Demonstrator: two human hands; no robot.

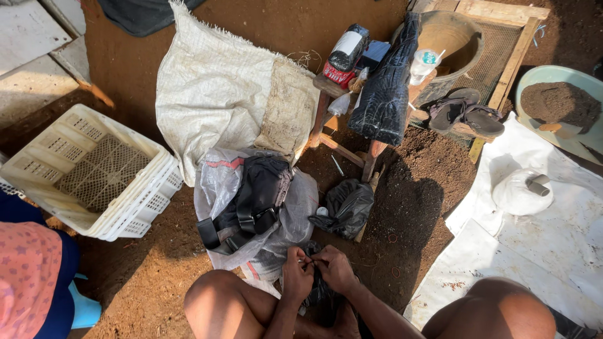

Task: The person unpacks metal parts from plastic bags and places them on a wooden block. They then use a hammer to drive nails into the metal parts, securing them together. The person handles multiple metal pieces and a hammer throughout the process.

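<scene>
Between the knees, near bottom centre, a small dark plastic bag (321, 290) is pinched by fingertips of both hands; left hand (296, 276) and right hand (336, 269) are pressed close together, touching. Just beyond, a black strapped bag (251, 201) is laid on clear plastic. A crumpled black bag (347, 207) is seen right of it. White crate (94, 169) at far left.

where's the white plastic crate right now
In the head view the white plastic crate sits on the dirt floor at the far left, beside the white woven sack and left of the black bag.
</scene>
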